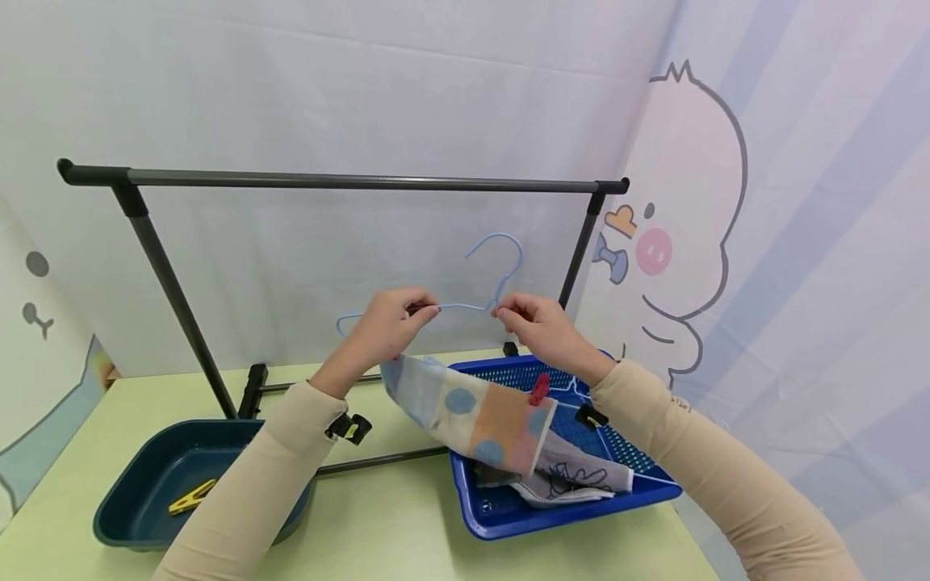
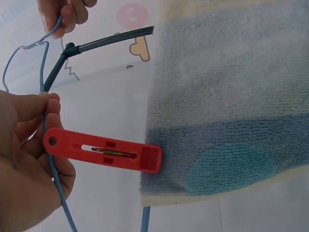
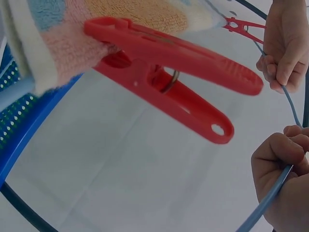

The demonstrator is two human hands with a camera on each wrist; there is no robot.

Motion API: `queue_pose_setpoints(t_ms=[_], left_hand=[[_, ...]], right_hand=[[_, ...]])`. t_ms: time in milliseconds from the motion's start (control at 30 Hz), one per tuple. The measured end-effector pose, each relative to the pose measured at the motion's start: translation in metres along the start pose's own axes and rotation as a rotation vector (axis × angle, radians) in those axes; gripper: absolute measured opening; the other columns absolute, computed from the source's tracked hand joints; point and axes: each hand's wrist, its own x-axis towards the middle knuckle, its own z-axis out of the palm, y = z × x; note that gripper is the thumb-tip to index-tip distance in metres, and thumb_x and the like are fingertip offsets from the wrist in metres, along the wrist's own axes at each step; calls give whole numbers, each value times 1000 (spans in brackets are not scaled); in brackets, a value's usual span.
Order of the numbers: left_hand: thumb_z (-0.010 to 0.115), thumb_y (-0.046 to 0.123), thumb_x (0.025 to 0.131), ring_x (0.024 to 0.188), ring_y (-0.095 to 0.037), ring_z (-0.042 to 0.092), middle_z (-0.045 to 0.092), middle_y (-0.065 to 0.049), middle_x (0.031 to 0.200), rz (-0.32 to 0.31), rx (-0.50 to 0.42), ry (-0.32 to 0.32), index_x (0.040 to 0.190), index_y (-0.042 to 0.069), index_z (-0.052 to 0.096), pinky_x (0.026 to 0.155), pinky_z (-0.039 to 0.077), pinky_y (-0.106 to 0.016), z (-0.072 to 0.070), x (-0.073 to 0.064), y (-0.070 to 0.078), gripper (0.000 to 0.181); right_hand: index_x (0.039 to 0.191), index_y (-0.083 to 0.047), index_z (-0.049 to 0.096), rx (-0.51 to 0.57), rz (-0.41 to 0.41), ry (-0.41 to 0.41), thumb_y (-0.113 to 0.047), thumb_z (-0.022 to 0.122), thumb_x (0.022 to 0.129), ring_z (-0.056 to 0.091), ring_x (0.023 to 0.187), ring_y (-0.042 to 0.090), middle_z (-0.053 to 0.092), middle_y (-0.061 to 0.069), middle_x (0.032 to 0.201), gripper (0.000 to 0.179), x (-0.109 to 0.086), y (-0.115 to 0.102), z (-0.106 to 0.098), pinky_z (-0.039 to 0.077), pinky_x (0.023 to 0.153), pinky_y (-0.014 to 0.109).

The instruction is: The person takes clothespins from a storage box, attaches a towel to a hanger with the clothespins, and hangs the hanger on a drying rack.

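Note:
A light blue wire hanger (image 1: 520, 262) is held up with its hook at the top. My left hand (image 1: 395, 324) grips its upper wire left of the hook, and my right hand (image 1: 541, 327) pinches it by the hook's base. From the hanger hangs a small towel (image 1: 458, 401) with coloured patches and blue dots. One red clothespin (image 3: 178, 60) clamps the towel's corner on the right hand's side. Another red clothespin (image 2: 104, 151) bites the opposite edge, beside the left fingers. Much of the hanger's lower wire is hidden behind the towel.
Behind the hands stands a dark rack with a horizontal bar (image 1: 363, 181). A blue basket (image 1: 501, 528) at right holds a grey cloth (image 1: 574, 468) with black lines. At left, a dark green basin (image 1: 116, 500) contains a yellow clothespin (image 1: 192, 497). Everything stands on a pale green table (image 1: 378, 532).

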Motion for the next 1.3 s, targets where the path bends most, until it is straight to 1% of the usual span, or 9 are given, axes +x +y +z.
queue_pose_setpoints(t_ms=[133, 267, 400, 533, 667, 800, 967, 1067, 1300], left_hand=[[55, 17, 97, 64, -16, 52, 65, 0, 89, 3, 16, 23, 98, 12, 68, 60, 46, -34, -3, 1, -1, 14], [56, 17, 97, 73, -16, 55, 65, -1, 90, 6, 30, 51, 96, 11, 68, 69, 47, -34, -6, 3, -3, 13], [57, 17, 96, 77, -16, 56, 65, -2, 90, 8, 39, 75, 96, 10, 68, 72, 47, -35, -9, 4, -4, 13], [57, 18, 96, 80, -17, 56, 66, -2, 91, 15, 45, 101, 98, 10, 68, 71, 46, -35, -13, 6, -4, 15], [57, 19, 96, 81, -17, 55, 65, -2, 91, 4, 47, 113, 100, 10, 68, 69, 44, -34, -17, 7, -3, 15], [57, 19, 96, 79, -17, 54, 66, -3, 92, -4, 45, 124, 100, 9, 68, 69, 44, -34, -21, 7, -2, 15], [56, 18, 97, 74, -17, 54, 66, -5, 93, 17, 49, 142, 102, 8, 68, 67, 44, -34, -26, 9, 1, 17], [56, 18, 97, 73, -18, 52, 66, -6, 94, 20, 49, 155, 102, 7, 68, 65, 44, -34, -29, 10, 2, 18], [57, 19, 96, 74, -18, 53, 66, -7, 94, 15, 60, 181, 102, 7, 68, 67, 44, -34, -35, 14, 3, 18]], right_hand=[[103, -5, 65, -35, -19, 24, -17, 51, 99, 48, 72, 22, 54, 7, 81, 19, 2, 0, 0, 43, 61, 28], [104, -4, 65, -70, -39, 51, -18, 52, 99, 48, 73, 22, 56, 8, 82, 20, 3, -2, 0, 43, 62, 29], [106, -4, 65, -100, -60, 73, -17, 52, 99, 48, 73, 21, 57, 7, 83, 21, 3, -4, -1, 43, 63, 29], [108, -4, 65, -132, -85, 95, -16, 52, 98, 48, 71, 21, 57, 6, 82, 20, 4, -5, -2, 42, 60, 28], [108, -5, 65, -150, -106, 116, -16, 52, 98, 47, 67, 20, 57, 4, 80, 20, 7, -3, -3, 41, 57, 28], [108, -5, 66, -161, -141, 130, -16, 52, 98, 47, 65, 20, 58, 4, 80, 20, 9, -3, -3, 40, 56, 28], [107, -5, 66, -199, -198, 161, -16, 53, 98, 47, 65, 18, 57, 3, 79, 19, 10, -4, -6, 42, 57, 28], [106, -5, 67, -212, -220, 179, -16, 54, 98, 47, 63, 17, 56, 3, 77, 18, 11, -6, -8, 41, 55, 28], [104, -4, 67, -225, -237, 197, -14, 54, 97, 45, 59, 17, 54, 5, 74, 17, 11, -11, -11, 39, 52, 28]])
